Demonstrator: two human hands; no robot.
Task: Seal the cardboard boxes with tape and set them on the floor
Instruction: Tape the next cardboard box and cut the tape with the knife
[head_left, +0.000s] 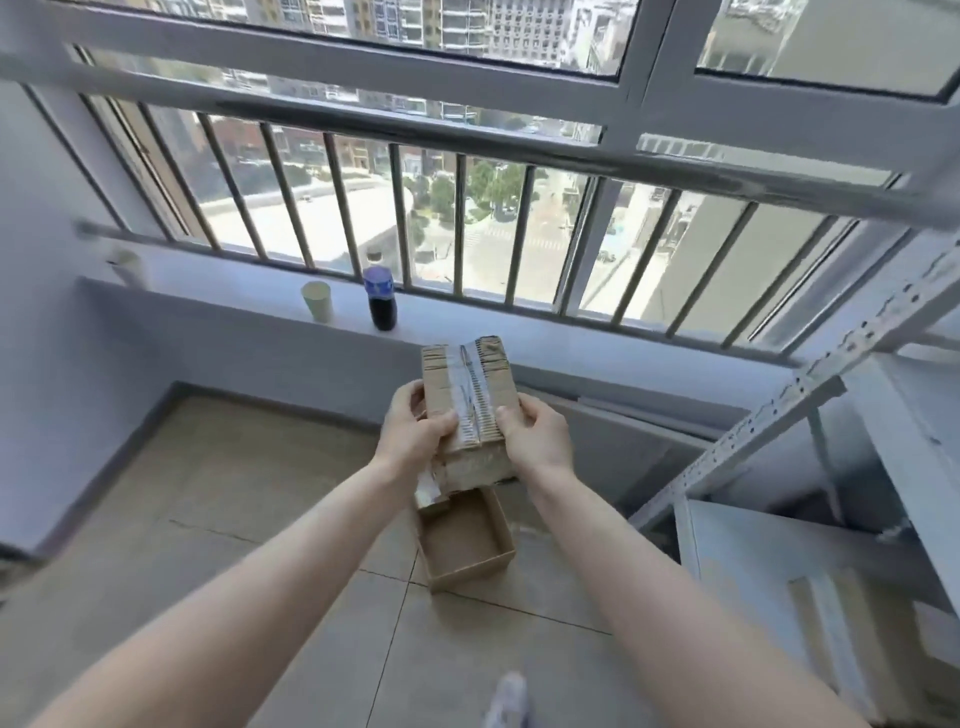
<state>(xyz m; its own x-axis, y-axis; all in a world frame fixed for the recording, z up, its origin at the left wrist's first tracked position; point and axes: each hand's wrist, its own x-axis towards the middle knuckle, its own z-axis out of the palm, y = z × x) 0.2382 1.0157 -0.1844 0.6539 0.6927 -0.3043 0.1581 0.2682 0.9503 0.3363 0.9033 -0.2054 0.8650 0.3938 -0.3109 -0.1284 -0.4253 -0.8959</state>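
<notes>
Taped cardboard box (470, 400), markings unreadable, gripped by left hand (415, 434) and right hand (535, 434).

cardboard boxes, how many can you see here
3: one taped box held in both hands, one open box on the floor below it, one box on the shelf at right. Others may be hidden.

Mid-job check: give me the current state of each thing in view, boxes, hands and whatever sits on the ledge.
Held cardboard box: flaps closed, tape along the top seam, off the floor.
Left hand: grips the held box's left side.
Right hand: grips its right side.
Loose tape end: hangs below the left hand.
Open box: on the floor, unsealed, nothing visible inside.
Bottle: upright on the ledge, capped.
Paper cup: upright on the ledge.
</notes>
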